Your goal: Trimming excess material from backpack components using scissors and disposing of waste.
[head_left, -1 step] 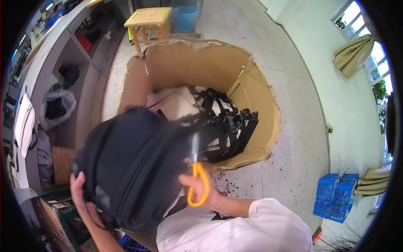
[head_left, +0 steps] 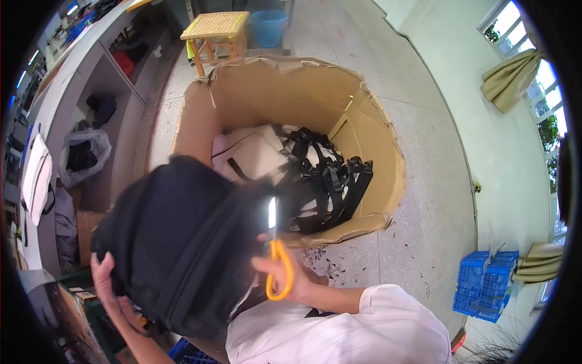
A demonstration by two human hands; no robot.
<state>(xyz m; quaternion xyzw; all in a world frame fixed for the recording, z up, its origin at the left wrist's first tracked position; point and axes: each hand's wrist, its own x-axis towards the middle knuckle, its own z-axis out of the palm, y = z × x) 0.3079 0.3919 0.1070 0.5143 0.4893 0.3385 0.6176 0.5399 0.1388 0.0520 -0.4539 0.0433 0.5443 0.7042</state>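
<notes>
At far left, a clear plastic bag [head_left: 102, 148] with dark contents sits in a grey shelf unit [head_left: 115, 130]. The left hand [head_left: 106, 280] grips the outer side of a black bag [head_left: 163, 236], held up in front of the person, before the near left part of an open cardboard box [head_left: 267, 91]. Beyond the box stand a woven-top stool [head_left: 215, 25] and, to its right, a blue bucket [head_left: 268, 28]. The right hand [head_left: 295, 282] is closed on the orange handles of scissors [head_left: 280, 270], blades upward beside the bag's right side; blur leaves contact between blades and bag uncertain. Inside the box lie pale pieces with black straps [head_left: 330, 179]. At right, blue plastic crates [head_left: 485, 282] stand by the wall.
</notes>
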